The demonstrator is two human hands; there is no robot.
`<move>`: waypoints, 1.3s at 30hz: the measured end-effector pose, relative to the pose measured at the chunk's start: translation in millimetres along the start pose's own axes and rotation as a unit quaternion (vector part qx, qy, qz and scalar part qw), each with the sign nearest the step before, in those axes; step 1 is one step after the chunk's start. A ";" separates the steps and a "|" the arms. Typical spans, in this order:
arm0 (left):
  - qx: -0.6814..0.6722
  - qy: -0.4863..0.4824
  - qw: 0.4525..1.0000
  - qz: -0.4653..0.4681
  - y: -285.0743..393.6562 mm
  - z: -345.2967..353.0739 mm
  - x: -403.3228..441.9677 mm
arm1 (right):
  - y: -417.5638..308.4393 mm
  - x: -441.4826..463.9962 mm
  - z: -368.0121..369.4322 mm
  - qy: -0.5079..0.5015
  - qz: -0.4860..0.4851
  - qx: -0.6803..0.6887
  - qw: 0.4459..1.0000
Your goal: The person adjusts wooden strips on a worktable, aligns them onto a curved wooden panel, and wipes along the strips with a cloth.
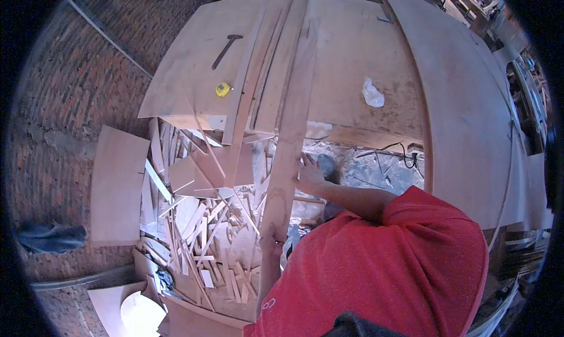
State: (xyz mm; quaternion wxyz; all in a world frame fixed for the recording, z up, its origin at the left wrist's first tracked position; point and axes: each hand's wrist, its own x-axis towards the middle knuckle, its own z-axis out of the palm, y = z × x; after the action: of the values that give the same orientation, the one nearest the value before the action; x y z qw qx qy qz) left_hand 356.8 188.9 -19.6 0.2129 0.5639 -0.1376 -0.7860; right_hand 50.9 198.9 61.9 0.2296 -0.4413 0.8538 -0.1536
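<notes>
**Brick wall (56,125) and laden tabletop (355,49): long plank (289,143) lying over the near edge**

Brickwork closes off the left side. Across the pale tabletop, the long plank runs from the far part, over the near edge and down toward the wearer, who is dressed in a red shirt (376,272).

Right hand (311,175): placed at the plank's right edge, beyond the tabletop's near edge, with fingers extended and slightly apart. Whether it grips the wood cannot be told.

Left hand (271,240): at the near end of the plank, digits curled and grasping it.

Items noted on the tabletop: narrow wood strips (247,81) side by side to the left of the plank, some reaching past the near edge; a hammer (225,52) farther left; a yellow tape measure (222,89) nearer than the hammer; a crumpled white piece (372,94) to the right of the plank.

Surroundings: a large sheet (464,96) along the right side; a heap of offcuts (220,243) below the near edge, left of the plank; a panel (119,187) beside the brick wall; a dark cloth (54,239) at far left; a black cable (403,152) under the tabletop's right portion.
</notes>
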 end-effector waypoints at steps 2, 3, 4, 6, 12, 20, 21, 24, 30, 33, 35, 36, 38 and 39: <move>0.004 0.024 1.000 0.000 5.4 15.3 -6.0 | 3.3 7.3 -5.6 -0.004 0.005 0.004 1.000; 0.008 0.028 1.000 0.004 6.4 20.3 -3.8 | 4.8 11.7 -10.3 -0.007 0.008 0.004 1.000; 0.011 0.032 0.999 0.008 7.3 24.9 -2.2 | 7.4 15.5 -15.6 -0.008 0.008 0.008 1.000; 0.078 0.023 0.996 0.034 10.9 37.4 5.0 | 16.8 28.9 -27.1 -0.011 0.002 0.004 1.000; 0.008 0.021 1.000 0.004 24.9 78.8 22.4 | 41.0 61.4 -37.3 0.016 -0.006 0.018 1.000; 0.000 0.005 1.000 0.015 35.9 134.5 46.6 | 73.3 110.8 -52.0 0.043 -0.019 0.022 0.999; -0.003 0.003 1.000 0.018 35.8 139.6 54.3 | 76.6 117.0 -55.0 0.046 -0.016 0.016 0.999; 0.148 -0.058 0.980 0.120 27.4 135.9 85.8 | 86.0 138.7 -65.4 0.038 0.000 -0.024 0.999; -0.011 -0.057 0.998 0.000 46.1 190.4 115.1 | 104.6 174.6 -105.3 0.001 -0.028 -0.015 0.999; -0.010 -0.041 0.999 -0.009 46.8 207.7 134.1 | 112.2 192.2 -111.2 0.011 -0.007 0.005 1.000; -0.019 -0.052 0.998 -0.002 51.6 222.1 146.8 | 118.4 201.8 -121.4 0.020 -0.023 0.002 1.000; -0.028 -0.062 0.998 -0.018 50.2 220.5 165.5 | 120.9 206.6 -126.9 0.025 -0.032 -0.002 0.999; -0.021 -0.057 0.998 -0.034 52.9 234.7 176.6 | 123.8 215.9 -133.5 0.039 -0.033 0.001 0.999; -0.022 -0.061 0.997 -0.030 55.2 246.2 172.8 | 125.6 220.7 -134.6 0.047 -0.029 0.004 0.998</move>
State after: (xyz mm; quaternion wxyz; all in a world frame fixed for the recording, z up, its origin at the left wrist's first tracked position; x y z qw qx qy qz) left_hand 86.8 50.3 -57.1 0.1922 0.5137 -0.1163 -0.8280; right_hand -217.4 95.9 61.0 0.1865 -0.4573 0.8498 -0.1841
